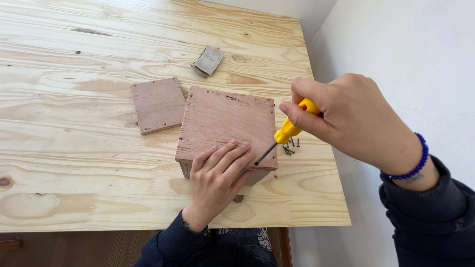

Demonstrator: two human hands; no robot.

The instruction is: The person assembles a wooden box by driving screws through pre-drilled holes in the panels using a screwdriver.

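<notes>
Gripping a yellow-handled screwdriver (292, 126) in a closed fist, the right hand (346, 118) comes in from the right, its dark shaft slanting down and left so the tip meets the near right corner of a reddish-brown square wooden box (225, 121). The left hand (215, 175) lies flat and open on the box's near edge, fingertips just beside the tip, holding nothing. A small pile of dark screws (291, 146) lies just right of the box on the pale pine table (74, 173); a smaller square wooden panel (158, 105) lies to its left.
</notes>
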